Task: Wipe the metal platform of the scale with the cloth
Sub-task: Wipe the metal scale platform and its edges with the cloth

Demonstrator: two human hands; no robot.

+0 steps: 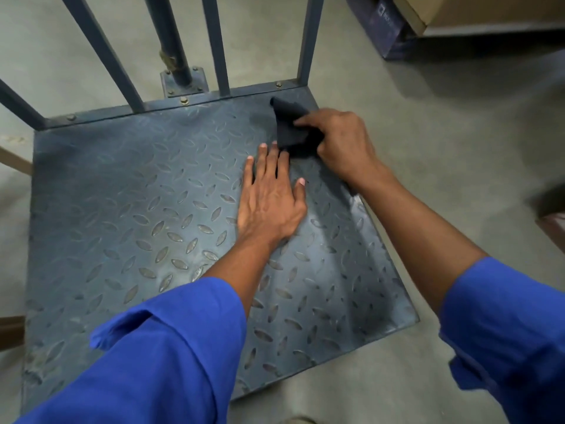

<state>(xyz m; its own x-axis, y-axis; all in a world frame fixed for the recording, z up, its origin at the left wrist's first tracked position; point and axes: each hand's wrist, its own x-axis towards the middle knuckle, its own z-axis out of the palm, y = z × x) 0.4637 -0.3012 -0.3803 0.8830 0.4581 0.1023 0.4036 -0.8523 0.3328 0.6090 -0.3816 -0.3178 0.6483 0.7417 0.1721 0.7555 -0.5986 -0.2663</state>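
Head view looks down on the scale's metal platform (146, 215), a blue-grey tread plate sitting on the concrete floor (428, 133). Near its far right corner, the right hand (342, 145) is closed around a dark cloth (290, 127), pinching it against the plate. Just beside it, the left hand (269, 197) lies flat, fingers spread, holding nothing, its fingertips touching the cloth's edge. Both arms wear blue sleeves (171, 347).

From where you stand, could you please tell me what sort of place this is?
Probably a warehouse or stockroom: a blue-grey diamond-tread metal scale platform sits on a bare concrete floor, with brown cardboard boxes stacked nearby.
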